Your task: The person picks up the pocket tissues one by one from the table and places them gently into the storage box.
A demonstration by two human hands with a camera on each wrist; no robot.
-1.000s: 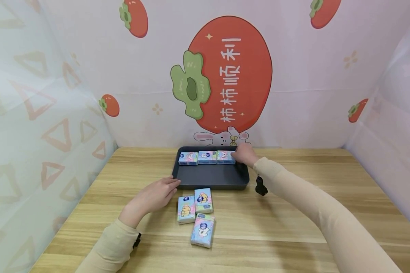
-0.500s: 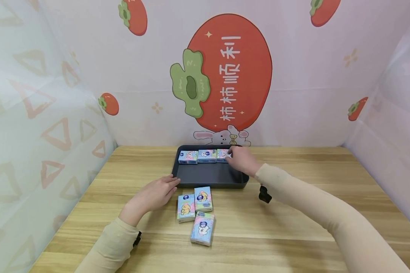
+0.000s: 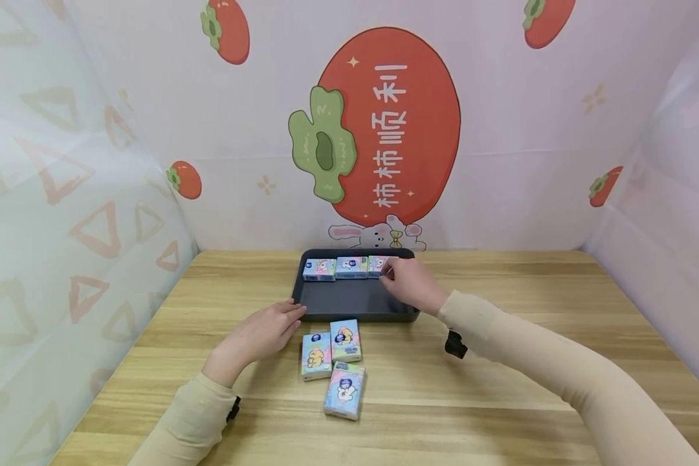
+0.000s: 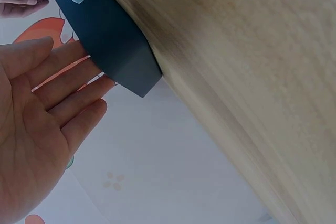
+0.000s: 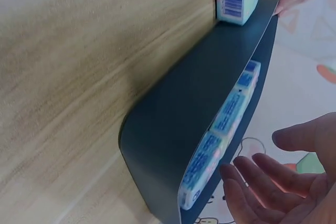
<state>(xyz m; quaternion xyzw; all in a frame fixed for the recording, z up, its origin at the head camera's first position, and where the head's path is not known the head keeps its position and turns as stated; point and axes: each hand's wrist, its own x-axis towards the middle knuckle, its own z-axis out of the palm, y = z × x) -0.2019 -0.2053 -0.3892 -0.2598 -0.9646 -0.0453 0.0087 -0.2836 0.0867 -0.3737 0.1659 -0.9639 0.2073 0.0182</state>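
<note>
A dark tray holds three small blue cartoon-print tissue packs in a row along its back wall: a left pack, a middle pack and a right pack. My right hand hovers over the tray's right side and partly covers the right pack. In the right wrist view its fingers are loosely bent, with nothing between them. My left hand touches the tray's front left corner with extended fingertips; the left wrist view shows its palm bare.
Three more tissue packs lie on the wooden table before the tray: a left one, one by the tray's front wall and a nearer one. A printed cloth backdrop rises behind the table.
My right hand has drawn back from the right pack's outer end and moved left and toward me over the tray. The left hand and the packs have stayed put.
</note>
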